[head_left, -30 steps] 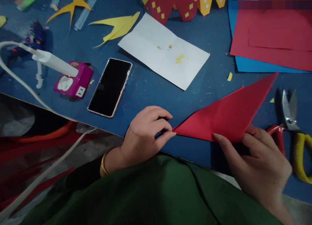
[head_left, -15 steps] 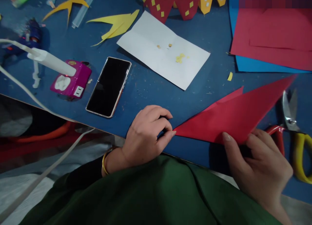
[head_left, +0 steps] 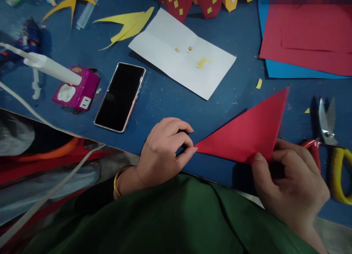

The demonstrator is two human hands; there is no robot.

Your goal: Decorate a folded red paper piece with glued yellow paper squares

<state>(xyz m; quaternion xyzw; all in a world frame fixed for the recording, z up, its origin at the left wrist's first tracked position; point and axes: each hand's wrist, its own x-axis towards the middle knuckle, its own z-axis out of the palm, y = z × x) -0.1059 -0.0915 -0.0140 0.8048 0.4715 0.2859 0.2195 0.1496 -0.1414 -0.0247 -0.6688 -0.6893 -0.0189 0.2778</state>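
A sheet of red paper, folded into a triangle, stretches between my two hands above the blue table. My left hand pinches its narrow left tip between thumb and fingers. At its lower right corner, my right hand grips the folded layers, thumb on top and the fingers behind. The triangle's upper point leans toward the back right. Open-bladed scissors with red and yellow handles lie just right of my right hand.
A black phone lies left of centre, beside a magenta power adapter with a white plug. White paper carries yellow scraps. Red sheets over blue ones lie at back right; a yellow cutout sits at back left.
The red paper's far right point has come in leftward, so its layers now lie together as one narrower triangle. Both hands keep their grip almost in place.
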